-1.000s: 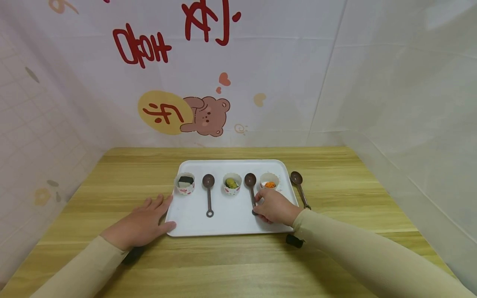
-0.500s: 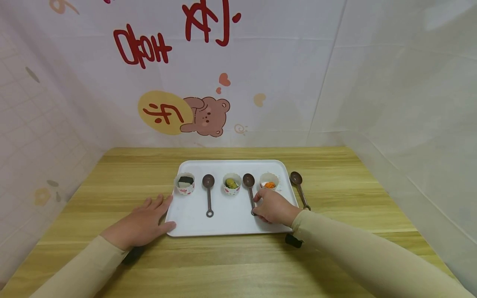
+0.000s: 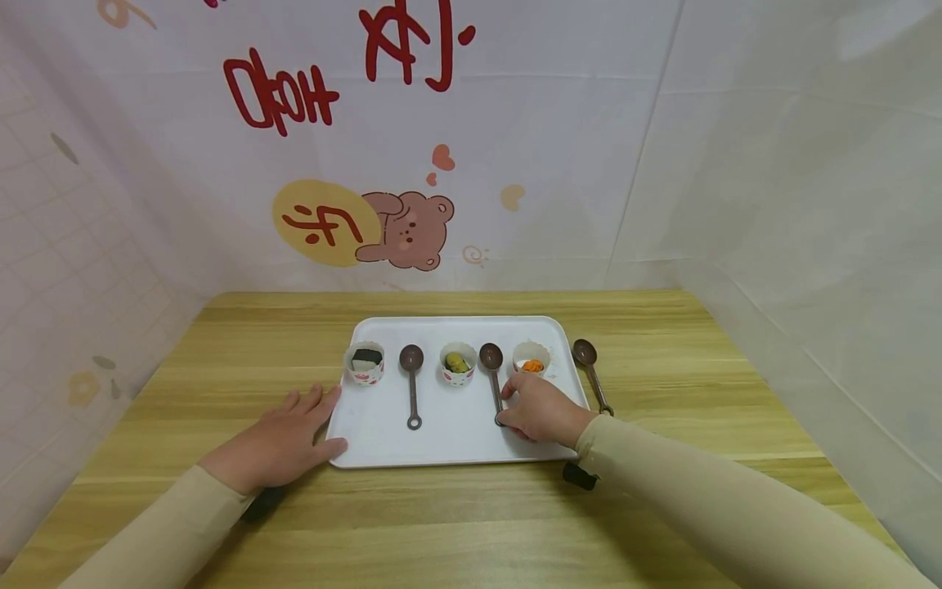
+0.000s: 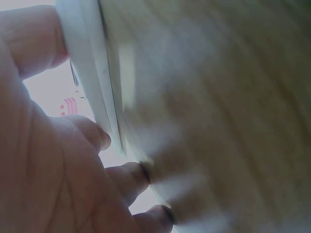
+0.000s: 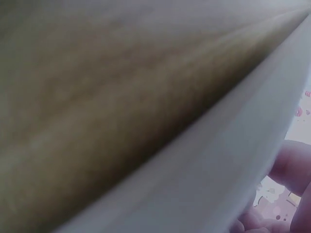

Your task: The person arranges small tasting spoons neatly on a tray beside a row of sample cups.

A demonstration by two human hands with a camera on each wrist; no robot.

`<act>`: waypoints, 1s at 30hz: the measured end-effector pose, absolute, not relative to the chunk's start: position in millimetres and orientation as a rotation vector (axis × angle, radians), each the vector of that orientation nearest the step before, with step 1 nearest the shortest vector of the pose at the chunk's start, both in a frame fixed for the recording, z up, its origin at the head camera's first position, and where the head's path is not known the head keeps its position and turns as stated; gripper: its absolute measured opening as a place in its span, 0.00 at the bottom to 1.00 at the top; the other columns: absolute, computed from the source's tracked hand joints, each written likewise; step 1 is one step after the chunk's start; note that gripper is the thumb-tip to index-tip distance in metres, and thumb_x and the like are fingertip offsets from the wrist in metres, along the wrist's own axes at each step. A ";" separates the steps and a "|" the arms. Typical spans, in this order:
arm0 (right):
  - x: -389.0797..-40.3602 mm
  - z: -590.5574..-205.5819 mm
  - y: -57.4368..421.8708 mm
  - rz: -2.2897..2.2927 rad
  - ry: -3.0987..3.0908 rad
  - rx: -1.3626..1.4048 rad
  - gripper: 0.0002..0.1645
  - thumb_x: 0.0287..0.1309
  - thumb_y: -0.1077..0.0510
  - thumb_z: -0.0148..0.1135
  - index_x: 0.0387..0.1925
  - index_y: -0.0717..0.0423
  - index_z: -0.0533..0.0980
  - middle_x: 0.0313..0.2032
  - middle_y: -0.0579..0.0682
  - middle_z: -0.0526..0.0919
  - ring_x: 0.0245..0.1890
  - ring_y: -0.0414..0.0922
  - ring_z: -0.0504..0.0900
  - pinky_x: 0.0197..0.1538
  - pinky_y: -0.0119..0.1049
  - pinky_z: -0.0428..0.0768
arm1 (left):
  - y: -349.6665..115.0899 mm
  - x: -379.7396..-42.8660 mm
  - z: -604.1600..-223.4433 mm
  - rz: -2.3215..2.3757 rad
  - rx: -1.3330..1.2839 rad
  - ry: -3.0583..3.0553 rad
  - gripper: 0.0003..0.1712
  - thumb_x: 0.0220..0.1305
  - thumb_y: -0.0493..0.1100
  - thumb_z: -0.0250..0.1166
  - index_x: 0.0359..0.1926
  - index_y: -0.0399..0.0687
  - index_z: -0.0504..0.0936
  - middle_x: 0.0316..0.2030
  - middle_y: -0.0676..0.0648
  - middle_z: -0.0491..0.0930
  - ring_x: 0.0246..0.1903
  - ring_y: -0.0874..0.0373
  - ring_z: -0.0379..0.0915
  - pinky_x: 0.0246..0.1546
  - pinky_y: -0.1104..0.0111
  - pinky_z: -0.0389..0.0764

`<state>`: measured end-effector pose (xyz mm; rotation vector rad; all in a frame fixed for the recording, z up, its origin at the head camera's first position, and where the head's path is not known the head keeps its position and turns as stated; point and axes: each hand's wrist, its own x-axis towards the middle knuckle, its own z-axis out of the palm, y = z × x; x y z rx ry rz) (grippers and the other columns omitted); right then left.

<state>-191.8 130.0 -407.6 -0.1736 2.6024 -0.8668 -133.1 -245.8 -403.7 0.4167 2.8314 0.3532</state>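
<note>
On the white tray (image 3: 456,438), a brown measuring spoon (image 3: 491,357) lies between the middle and right paper cups. My right hand (image 3: 543,413) pinches the ring end of its handle, with the thumb at the ring. In the right wrist view, the tray wall hides most of that hand's fingers (image 5: 294,162). My left hand (image 3: 275,446) rests on the tray's left edge, thumb and fingers spread; the left wrist view shows those fingers (image 4: 85,128) along the rim. Another brown spoon (image 3: 412,357) lies between the left and middle cups.
Three paper cups stand on the tray: the left cup (image 3: 365,375) holds a black-and-white piece, the middle cup (image 3: 459,378) a yellow-green one, the right cup (image 3: 540,352) an orange one. A third spoon (image 3: 585,353) lies on the wooden table (image 3: 456,523) right of the tray.
The spoon at my right hand has shifted slightly left on the tray, its handle end moving with my thumb. The left hand and the cups have stayed put.
</note>
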 end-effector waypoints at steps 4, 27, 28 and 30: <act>-189.9 -405.2 130.7 -0.894 2.589 -0.166 0.15 0.63 0.61 0.73 0.48 0.58 0.78 0.14 0.47 0.78 0.14 0.39 0.72 0.22 0.29 0.70 | -245.7 -132.8 -403.3 0.355 0.416 2.833 0.54 0.74 0.69 0.59 0.82 0.35 0.56 0.77 0.21 0.55 0.74 0.15 0.49 0.68 0.26 0.61; -185.1 -397.5 149.1 -1.016 2.556 -0.185 0.19 0.64 0.60 0.70 0.55 0.58 0.77 0.22 0.49 0.82 0.22 0.41 0.77 0.30 0.32 0.77 | -248.3 -134.0 -408.0 0.354 0.459 2.847 0.53 0.74 0.68 0.58 0.81 0.34 0.57 0.77 0.20 0.56 0.72 0.12 0.50 0.66 0.25 0.63; -185.4 -397.2 150.6 -0.986 2.579 -0.203 0.19 0.65 0.59 0.70 0.55 0.57 0.78 0.24 0.48 0.84 0.24 0.41 0.78 0.30 0.33 0.78 | -248.2 -134.2 -407.8 0.351 0.459 2.846 0.53 0.74 0.68 0.58 0.81 0.34 0.57 0.77 0.20 0.56 0.72 0.12 0.50 0.66 0.25 0.62; -185.2 -395.3 152.9 -0.936 2.622 -0.228 0.19 0.64 0.57 0.71 0.55 0.55 0.79 0.28 0.48 0.86 0.28 0.41 0.81 0.33 0.34 0.79 | -248.1 -134.3 -407.6 0.346 0.455 2.840 0.53 0.74 0.69 0.58 0.81 0.35 0.56 0.77 0.21 0.55 0.72 0.12 0.50 0.66 0.25 0.62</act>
